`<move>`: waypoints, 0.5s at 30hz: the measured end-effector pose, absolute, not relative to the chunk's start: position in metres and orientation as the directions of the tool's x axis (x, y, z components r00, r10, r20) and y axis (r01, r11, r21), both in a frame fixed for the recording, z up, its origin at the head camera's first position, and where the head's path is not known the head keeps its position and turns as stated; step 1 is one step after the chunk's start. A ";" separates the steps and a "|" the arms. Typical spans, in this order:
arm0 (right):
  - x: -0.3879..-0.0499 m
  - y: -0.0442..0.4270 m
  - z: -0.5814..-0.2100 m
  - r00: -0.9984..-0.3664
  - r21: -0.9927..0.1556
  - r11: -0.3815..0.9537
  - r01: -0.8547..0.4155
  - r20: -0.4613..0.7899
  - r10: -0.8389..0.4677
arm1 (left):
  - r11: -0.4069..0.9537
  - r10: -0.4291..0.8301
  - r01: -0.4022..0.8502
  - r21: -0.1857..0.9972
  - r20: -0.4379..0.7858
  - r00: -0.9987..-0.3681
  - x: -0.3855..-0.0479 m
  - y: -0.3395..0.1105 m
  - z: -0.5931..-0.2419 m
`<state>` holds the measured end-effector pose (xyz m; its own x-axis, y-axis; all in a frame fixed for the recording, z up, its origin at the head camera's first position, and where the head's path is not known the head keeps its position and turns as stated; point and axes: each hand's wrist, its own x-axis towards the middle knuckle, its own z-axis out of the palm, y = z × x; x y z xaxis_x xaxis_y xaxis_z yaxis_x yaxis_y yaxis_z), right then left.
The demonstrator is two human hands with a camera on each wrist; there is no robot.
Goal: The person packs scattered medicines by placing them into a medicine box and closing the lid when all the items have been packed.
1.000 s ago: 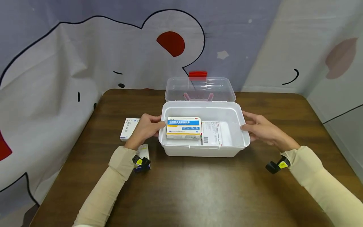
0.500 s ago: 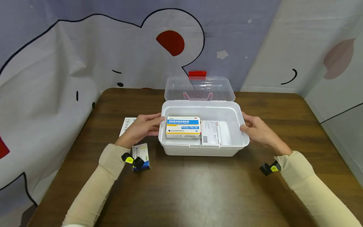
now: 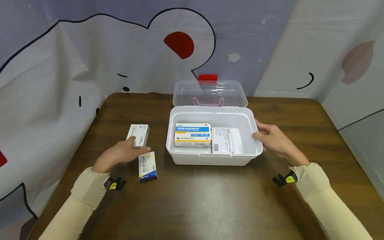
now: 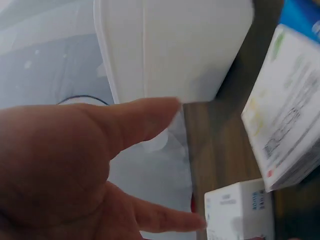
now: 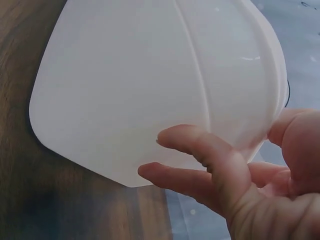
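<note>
A white plastic storage box [image 3: 213, 160] stands on the table, its clear lid [image 3: 210, 94] swung up behind it. Thumb at the rim and fingers against the outer side wall, my right hand [image 3: 275, 141] holds the box's right end. Inside lie a blue-and-white medicine box [image 3: 192, 135] and a flat white medicine box [image 3: 222, 140]. My left hand [image 3: 120, 154] hovers with spread fingers over the left part of the table. Under its fingertips is a white medicine box [image 3: 140, 133], partly covered; whether they touch is unclear. A white-and-blue medicine box [image 3: 147, 166] lies just nearer.
A brown wooden table [image 3: 216, 203] carries everything. Behind it hangs a printed cloth [image 3: 135, 53], which also lines both sides. The raised lid has a red clasp [image 3: 208, 77] and stands close to that cloth.
My left hand has let go of the storage box's left end and moved left, toward the loose medicine boxes. My right hand stays at the right end; the storage box has hardly moved.
</note>
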<state>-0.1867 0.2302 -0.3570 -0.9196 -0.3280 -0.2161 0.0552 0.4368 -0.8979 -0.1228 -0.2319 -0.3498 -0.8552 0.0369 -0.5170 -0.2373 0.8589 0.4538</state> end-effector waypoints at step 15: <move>-0.185 0.232 -0.363 -0.907 -0.949 0.266 0.171 -0.257 -0.333 | 0.910 -0.141 -0.282 0.305 -0.410 -0.901 -0.095 -0.200 -0.390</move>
